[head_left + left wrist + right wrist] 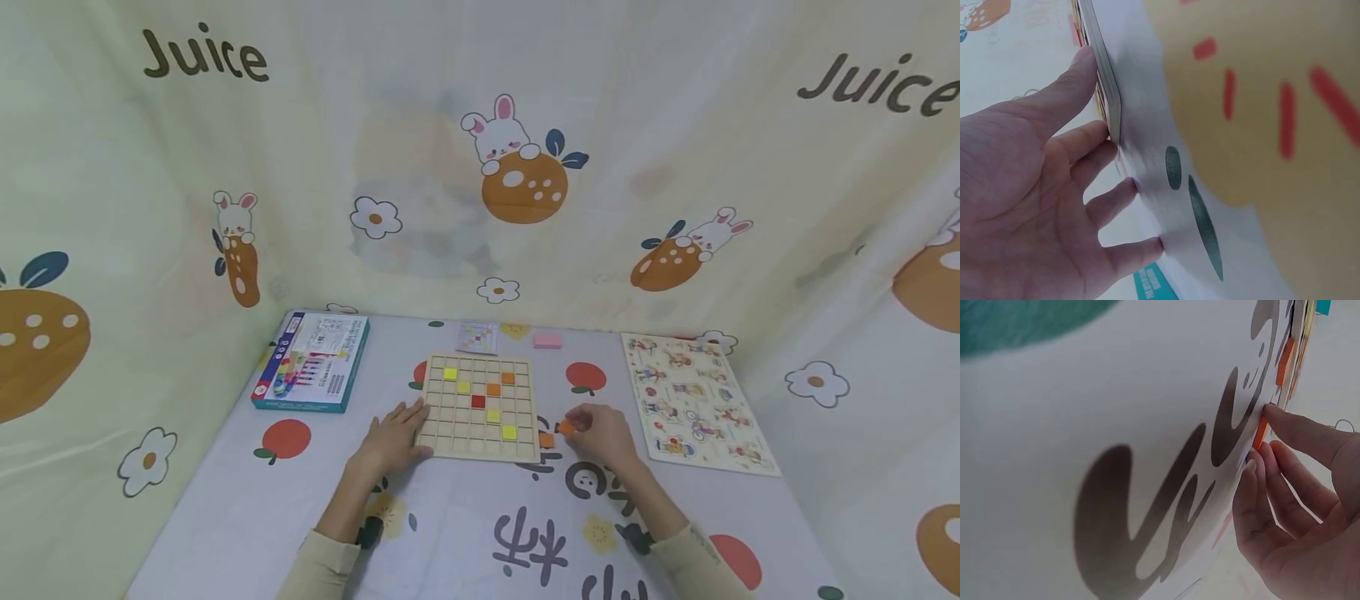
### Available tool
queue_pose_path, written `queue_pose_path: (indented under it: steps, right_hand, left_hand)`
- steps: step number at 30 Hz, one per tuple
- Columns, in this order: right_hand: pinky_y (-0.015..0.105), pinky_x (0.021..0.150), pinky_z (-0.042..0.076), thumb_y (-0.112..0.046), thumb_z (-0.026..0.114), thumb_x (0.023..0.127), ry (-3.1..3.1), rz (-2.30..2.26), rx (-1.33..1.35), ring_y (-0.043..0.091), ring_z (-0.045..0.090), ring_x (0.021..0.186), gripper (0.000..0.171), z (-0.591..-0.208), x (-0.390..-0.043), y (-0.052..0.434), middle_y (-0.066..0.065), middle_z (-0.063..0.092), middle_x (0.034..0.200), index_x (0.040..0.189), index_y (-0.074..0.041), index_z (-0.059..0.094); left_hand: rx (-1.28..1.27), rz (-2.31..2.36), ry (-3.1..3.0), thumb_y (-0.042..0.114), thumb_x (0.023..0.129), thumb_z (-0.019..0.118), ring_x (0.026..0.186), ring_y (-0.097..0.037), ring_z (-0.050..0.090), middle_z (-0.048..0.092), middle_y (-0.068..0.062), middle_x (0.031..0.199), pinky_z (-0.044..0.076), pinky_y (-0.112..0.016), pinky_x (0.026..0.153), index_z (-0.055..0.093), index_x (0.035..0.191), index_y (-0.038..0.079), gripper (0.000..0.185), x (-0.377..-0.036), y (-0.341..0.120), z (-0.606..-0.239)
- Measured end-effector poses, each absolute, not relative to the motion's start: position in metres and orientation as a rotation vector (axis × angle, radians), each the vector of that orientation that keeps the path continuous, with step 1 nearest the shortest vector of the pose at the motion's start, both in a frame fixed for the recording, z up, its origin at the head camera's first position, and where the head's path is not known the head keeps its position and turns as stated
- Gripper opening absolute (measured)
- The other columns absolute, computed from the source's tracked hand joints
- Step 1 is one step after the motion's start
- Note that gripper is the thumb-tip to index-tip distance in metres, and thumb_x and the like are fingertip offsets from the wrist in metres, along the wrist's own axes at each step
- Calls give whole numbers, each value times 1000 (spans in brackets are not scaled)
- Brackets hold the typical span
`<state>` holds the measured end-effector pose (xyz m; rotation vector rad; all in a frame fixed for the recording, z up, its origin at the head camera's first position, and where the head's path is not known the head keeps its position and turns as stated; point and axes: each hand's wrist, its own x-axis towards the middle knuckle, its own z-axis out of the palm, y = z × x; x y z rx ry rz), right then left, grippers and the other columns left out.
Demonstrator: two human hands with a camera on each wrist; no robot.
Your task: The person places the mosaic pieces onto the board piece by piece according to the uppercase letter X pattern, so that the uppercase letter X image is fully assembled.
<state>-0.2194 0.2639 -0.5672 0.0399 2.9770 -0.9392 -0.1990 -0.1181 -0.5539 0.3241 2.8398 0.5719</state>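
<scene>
A square wooden grid board [450, 429] lies on the table in the head view. Several yellow tiles run along one diagonal, a red tile [477, 402] sits near the middle, and two orange tiles [501, 384] stand up and right of it. My left hand [390, 439] rests against the board's left edge, thumb and fingers extended; the left wrist view shows them touching its side. Beyond the right edge, my right hand [603, 435] pinches an orange tile [1261, 431] between thumb and fingers, low over the cloth. A second loose orange tile [547, 440] lies beside the board's lower right corner.
A small pattern card [477, 337] lies behind the board, with a pink block [547, 341] to its right. At the left is a flat boxed set [311, 362]; at the right, a picture board [697, 404]. A printed curtain [420, 275] closes off the back.
</scene>
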Motion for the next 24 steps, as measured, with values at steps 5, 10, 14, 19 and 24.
queue_pose_path:
  steps: [5,10,14,19,24]
  right_hand:
    - [42,82,61,-10,85,82,2975,-981,41,22,70,92,33,-568,-218,264,5,76,101,114,-11,77]
    - [40,76,61,-4,84,79,3000,-1062,17,20,70,86,33,-570,-221,264,2,76,94,111,-10,78]
    - [37,72,59,-5,85,80,3027,-1105,2,19,69,80,28,-569,-227,264,-2,76,88,106,-12,79]
    - [38,74,61,-6,84,82,3023,-1168,14,19,71,80,27,-565,-232,259,0,77,91,108,-12,79]
    - [36,74,61,-6,83,83,3008,-1198,37,20,73,82,29,-560,-238,250,1,76,95,111,-13,78]
  left_hand:
    - [323,573,2832,41,94,77,158,-36,23,31,-4,170,19,-72,122,40,162,14,82,-199,-118,-554]
    - [330,577,2829,39,94,77,158,-37,23,31,-5,170,18,-73,121,41,161,13,80,-199,-118,-554]
    - [333,575,2829,40,94,77,158,-37,23,31,-5,170,18,-73,122,40,161,12,81,-200,-118,-552]
    - [324,574,2830,40,93,77,158,-36,22,31,-4,170,18,-72,122,39,162,13,83,-200,-118,-553]
    - [332,579,2833,39,93,78,158,-37,24,33,-5,170,19,-73,122,41,161,12,82,-200,-119,-553]
